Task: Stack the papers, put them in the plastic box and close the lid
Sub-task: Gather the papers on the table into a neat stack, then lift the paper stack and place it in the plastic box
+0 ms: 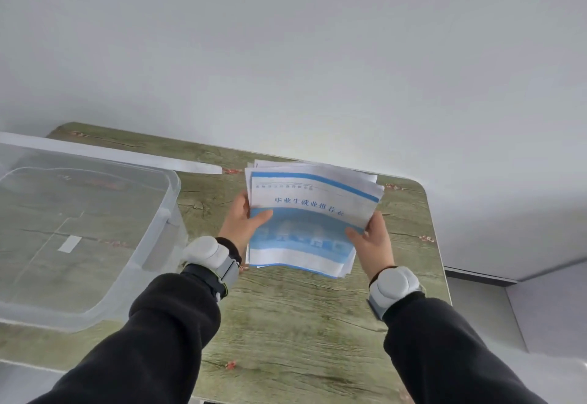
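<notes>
A loose stack of papers (309, 209) with a blue and white cover sheet is held just above the right half of the table. My left hand (243, 222) grips its left edge, thumb on top. My right hand (370, 238) grips the lower right edge, thumb on top too. The sheets are unevenly aligned and fan out at the far end. A clear plastic box (165, 213) stands open at the left of the table, with nothing in it that I can see. Its clear lid (127, 155) stands behind the box.
The table (286, 324) has a green wood-grain top, with its rounded right corner close to the papers. A white wall rises right behind it. Grey floor and a low ledge lie beyond the right edge. Both wrists carry white strapped devices.
</notes>
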Available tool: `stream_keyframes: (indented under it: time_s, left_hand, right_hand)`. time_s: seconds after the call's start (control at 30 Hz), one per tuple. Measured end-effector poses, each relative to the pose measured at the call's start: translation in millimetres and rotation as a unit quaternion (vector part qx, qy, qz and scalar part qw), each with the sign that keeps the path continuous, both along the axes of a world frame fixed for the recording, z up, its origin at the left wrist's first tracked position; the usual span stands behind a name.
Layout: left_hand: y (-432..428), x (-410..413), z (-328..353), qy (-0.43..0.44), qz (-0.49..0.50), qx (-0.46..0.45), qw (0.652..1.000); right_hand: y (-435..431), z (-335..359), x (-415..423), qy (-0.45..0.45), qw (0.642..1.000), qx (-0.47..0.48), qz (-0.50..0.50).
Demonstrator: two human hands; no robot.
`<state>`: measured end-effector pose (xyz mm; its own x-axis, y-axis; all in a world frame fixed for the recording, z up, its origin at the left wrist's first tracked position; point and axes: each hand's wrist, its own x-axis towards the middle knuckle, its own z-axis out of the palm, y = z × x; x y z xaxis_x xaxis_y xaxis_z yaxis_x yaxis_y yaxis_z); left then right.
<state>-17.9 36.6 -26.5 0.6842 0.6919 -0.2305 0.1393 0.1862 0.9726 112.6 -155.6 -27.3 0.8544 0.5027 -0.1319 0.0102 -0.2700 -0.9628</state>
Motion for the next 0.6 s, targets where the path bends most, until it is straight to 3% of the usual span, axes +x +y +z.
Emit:
stream_keyframes:
  time_s: [0.3,0.6]
  left_hand:
    - [-13.4,12.6,-0.6,0.032,0.016,0.064,0.997]
    - [-11.9,11.8,-0.1,0.032,0.029,0.069,0.997]
  right_hand:
    - [7.2,-2.6,-11.4,-0.007,1.0,-0.009,-0.01]
    - [3.8,-6.1,-10.2,-0.012,1.0,0.001,-0.019]
